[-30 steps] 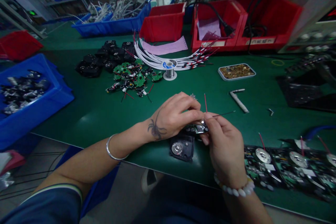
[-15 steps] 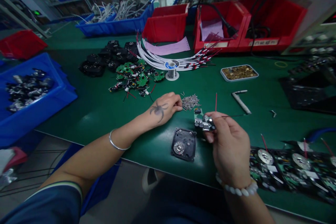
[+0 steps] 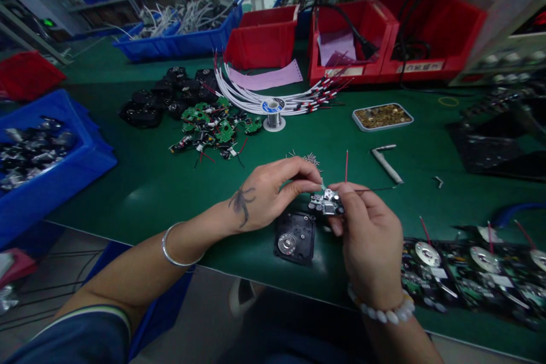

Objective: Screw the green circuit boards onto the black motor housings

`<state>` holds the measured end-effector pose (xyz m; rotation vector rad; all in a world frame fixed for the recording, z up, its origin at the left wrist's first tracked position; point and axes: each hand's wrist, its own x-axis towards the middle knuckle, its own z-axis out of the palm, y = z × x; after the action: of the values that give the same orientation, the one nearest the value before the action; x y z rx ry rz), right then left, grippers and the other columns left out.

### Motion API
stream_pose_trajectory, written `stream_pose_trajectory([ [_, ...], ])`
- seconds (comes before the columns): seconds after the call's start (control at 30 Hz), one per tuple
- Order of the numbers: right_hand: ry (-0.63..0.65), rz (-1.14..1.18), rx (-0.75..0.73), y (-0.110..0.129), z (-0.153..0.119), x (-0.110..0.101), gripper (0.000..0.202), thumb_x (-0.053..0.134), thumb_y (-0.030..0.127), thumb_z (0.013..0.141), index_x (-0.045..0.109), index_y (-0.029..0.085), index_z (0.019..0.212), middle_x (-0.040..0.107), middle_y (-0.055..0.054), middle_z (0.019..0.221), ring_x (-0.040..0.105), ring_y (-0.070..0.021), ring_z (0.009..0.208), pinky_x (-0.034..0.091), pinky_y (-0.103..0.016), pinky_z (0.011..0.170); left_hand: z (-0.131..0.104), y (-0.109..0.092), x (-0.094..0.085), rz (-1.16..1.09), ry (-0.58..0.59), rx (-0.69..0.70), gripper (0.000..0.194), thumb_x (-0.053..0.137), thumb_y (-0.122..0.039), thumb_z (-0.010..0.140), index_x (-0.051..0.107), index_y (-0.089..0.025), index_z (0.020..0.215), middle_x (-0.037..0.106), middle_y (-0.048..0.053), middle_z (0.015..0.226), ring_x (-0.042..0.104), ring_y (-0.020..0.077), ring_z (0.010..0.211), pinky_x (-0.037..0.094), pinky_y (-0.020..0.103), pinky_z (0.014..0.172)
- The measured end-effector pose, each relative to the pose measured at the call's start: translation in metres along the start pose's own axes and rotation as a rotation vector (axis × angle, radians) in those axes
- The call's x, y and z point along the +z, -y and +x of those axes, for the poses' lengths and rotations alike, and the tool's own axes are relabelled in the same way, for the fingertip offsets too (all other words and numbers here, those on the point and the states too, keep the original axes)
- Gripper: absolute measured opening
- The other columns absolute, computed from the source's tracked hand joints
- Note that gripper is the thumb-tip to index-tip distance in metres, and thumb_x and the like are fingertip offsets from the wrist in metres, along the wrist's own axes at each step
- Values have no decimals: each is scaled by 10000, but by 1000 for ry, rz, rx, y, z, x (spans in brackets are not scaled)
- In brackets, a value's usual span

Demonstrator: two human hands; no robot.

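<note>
My right hand grips a small circuit board by its right edge; the board carries round components, with a red and a black wire sticking out. My left hand is closed in a pinch at the board's top edge, a small metal pin showing at the fingertips. Just beyond those fingers lies a pile of metal pins, partly hidden by the hand. Below the board, a black square housing with a round metal disc rests on the green table.
A solder spool, green circuit boards and white cables lie behind. Assembled boards with discs stand at right. A tray of brass pieces, red bins and a blue bin surround the area.
My left hand has left the pin pile and come right and toward me, to the circuit board. My right hand holds the board in nearly the same place. The view has shifted slightly.
</note>
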<state>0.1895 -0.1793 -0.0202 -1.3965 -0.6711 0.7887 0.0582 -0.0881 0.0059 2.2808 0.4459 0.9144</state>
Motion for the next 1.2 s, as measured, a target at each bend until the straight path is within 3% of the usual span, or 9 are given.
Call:
stream_pose_trajectory([
  [0.33,31,59,-20,-2,-1,-1,206,615,344,862,644,152,794,452,65,413,374,-48,362,280,-155,364,2,6,4,20,64,172,48,596,-169,887,609,-126,871,660,43,839,578,127,829,467,255,810],
  [0.53,26,152,-14,-6,1,-3,212,613,343,872,649,149,794,491,51,482,394,-40,383,287,-151,372,2,11,2,85,155,272,135,494,-135,936,621,-161,976,663,60,965,598,140,930,466,291,851],
  [0.6,-1,188,-16,-7,2,-3,208,618,340,871,649,148,798,511,45,518,406,-35,389,284,-150,371,3,19,1,130,45,160,110,525,-172,929,610,-163,999,647,55,977,594,138,927,471,280,835],
  [0.7,-10,199,-22,-8,4,-3,205,619,340,873,649,148,810,512,45,515,415,-36,390,285,-150,375,3,37,-2,264,-95,-164,47,602,-177,882,587,-141,909,604,19,864,567,121,807,463,242,749],
  [0.83,4,208,-4,-7,3,-2,197,623,329,870,647,147,797,507,46,508,413,-36,386,285,-152,373,2,57,-4,379,90,-402,43,630,-139,845,592,-143,825,557,-1,822,542,121,772,442,244,734],
  [0.97,9,209,4,-6,3,-2,191,622,319,867,649,143,798,502,48,499,408,-34,381,275,-149,367,0,59,-1,446,217,-423,34,613,-163,863,600,-143,839,563,11,831,546,142,802,444,272,772],
  [1.2,4,207,17,-7,4,-2,186,630,317,862,655,145,797,496,47,495,410,-36,387,273,-149,367,-2,56,3,436,192,-331,24,574,-155,888,573,-150,911,560,23,892,544,145,829,449,268,767],
])
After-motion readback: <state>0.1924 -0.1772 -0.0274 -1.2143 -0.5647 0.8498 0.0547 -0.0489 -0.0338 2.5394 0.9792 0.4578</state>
